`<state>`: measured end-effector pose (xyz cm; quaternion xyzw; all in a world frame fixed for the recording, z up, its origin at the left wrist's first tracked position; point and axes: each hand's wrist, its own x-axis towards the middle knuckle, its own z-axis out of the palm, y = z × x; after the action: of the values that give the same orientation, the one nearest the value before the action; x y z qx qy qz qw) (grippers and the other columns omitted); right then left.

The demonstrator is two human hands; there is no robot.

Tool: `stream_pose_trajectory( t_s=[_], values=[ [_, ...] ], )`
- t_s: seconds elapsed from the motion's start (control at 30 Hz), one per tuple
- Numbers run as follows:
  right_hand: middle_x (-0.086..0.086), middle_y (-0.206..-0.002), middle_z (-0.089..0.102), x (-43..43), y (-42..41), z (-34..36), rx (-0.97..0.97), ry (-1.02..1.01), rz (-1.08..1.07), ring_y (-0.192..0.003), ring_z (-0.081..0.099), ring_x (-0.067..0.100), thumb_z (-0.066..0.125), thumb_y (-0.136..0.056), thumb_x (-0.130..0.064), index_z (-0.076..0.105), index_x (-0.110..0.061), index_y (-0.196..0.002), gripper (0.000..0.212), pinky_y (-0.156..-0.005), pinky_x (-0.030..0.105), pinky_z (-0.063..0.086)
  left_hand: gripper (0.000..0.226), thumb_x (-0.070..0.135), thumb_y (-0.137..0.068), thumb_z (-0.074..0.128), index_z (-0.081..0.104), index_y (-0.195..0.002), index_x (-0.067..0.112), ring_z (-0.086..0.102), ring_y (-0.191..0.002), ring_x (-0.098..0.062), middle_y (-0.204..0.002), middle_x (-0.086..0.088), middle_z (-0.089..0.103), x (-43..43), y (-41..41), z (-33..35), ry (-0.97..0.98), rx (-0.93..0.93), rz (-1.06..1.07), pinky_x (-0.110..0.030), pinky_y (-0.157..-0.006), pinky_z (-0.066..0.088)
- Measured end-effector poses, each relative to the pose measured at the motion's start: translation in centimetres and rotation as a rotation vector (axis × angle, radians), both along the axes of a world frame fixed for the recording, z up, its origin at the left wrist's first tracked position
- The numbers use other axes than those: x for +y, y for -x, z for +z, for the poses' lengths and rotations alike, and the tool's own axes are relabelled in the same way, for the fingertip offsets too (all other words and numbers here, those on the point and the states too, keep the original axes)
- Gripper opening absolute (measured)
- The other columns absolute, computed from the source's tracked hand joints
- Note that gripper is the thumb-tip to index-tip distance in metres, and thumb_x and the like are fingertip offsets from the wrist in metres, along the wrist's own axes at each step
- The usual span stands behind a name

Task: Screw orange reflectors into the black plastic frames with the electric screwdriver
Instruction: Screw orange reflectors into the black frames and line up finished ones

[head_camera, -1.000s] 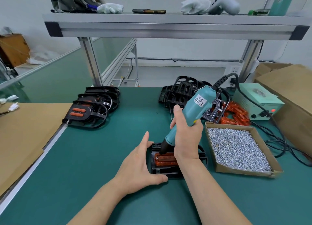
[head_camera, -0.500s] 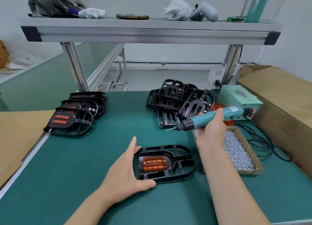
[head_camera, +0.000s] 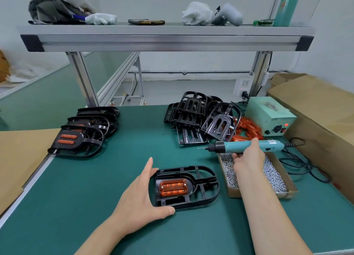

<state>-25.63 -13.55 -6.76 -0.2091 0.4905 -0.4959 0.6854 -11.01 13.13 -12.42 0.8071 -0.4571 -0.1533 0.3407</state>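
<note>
Workbench, green mat [head_camera: 95, 197]: I'm bracing a black frame [head_camera: 206, 186] at 6 o'clock w/ my left hand [head_camera: 139, 195] — fingers straight along its left end, thumb pressing the near edge, nothing curled round it. An orange reflector [head_camera: 173, 187] is sitting in the frame's left half. My right hand [head_camera: 249, 157] is gripping the electric screwdriver [head_camera: 247, 146] at 3 o'clock — tool lying nearly level, bit pointing toward 9, above the cardboard screw box [head_camera: 287, 189]. Bare frames [head_camera: 193, 115] are lying heaped at 1 o'clock, loose reflectors [head_camera: 249, 130] beside them at 2, next to the pwr supply [head_camera: 268, 117]. Finished frames [head_camera: 86, 134] are sitting stacked at 10.
</note>
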Motion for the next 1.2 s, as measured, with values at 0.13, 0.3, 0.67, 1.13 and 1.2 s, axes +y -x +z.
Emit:
stream_pose_trajectory(
  t_s=[0.13, 0.3, 0.67, 1.13, 1.2],
  values=[
    [0.004, -0.113, 0.056, 0.0, 0.5, 0.1, -0.081, -0.034, 0.0, -0.097, 0.057, 0.019, 0.053, -0.103, -0.03, 0.049, -0.021, -0.12, 0.02, -0.068, 0.029, 0.049, 0.141, 0.077, -0.046, 0.078, -0.022, -0.144, 0.06, 0.038, -0.132, 0.008, -0.134, 0.051, 0.023, 0.0, 0.0, 0.0, 0.001, 0.005, 0.002, -0.022, -0.101, 0.035],
    [0.012, -0.121, 0.058, 1.0, 1.9, 0.4, -0.19, -0.024, 0.006, -0.092, 0.059, 0.018, 0.053, -0.101, -0.009, 0.054, -0.012, -0.115, 0.014, -0.066, 0.027, 0.05, 0.141, 0.075, -0.047, 0.079, -0.021, -0.146, 0.058, 0.038, -0.127, 0.012, -0.132, 0.054, 0.023, 0.0, 0.0, 0.0, 0.023, 0.012, 0.0, -0.021, -0.1, 0.035],
    [0.004, -0.096, 0.053, 6.2, 3.0, 0.1, -0.266, 0.068, 0.09, -0.068, 0.059, -0.007, 0.048, -0.1, 0.003, 0.057, -0.005, -0.113, 0.018, -0.065, -0.003, 0.038, 0.128, 0.054, -0.051, 0.089, 0.007, -0.149, 0.059, 0.041, -0.133, 0.01, -0.14, 0.04, 0.038, 0.5, -0.6, -0.6, 0.253, 0.279, 0.076, -0.024, -0.108, 0.034],
    [-0.009, -0.101, 0.064, 10.0, 1.4, -1.9, 0.627, 0.817, 0.501, -0.072, 0.06, 0.002, 0.059, -0.098, -0.031, 0.062, -0.031, -0.107, 0.01, -0.071, 0.022, 0.045, 0.124, 0.043, -0.043, 0.101, 0.029, -0.143, 0.052, 0.065, -0.118, -0.014, -0.133, 0.033, 0.05, 1.5, -1.6, 0.1, 0.43, 0.61, 0.085, -0.025, -0.096, 0.053],
    [-0.014, -0.114, 0.059, 10.9, 0.6, -2.0, 0.802, 0.913, 0.608, -0.085, 0.059, 0.001, 0.059, -0.097, -0.038, 0.059, -0.031, -0.119, 0.024, -0.083, 0.022, 0.044, 0.124, 0.037, -0.047, 0.1, 0.027, -0.147, 0.048, 0.066, -0.116, -0.015, -0.133, 0.033, 0.05, 1.8, -1.9, 0.7, 0.441, 0.604, 0.083, -0.018, -0.091, 0.053]
  ],
)
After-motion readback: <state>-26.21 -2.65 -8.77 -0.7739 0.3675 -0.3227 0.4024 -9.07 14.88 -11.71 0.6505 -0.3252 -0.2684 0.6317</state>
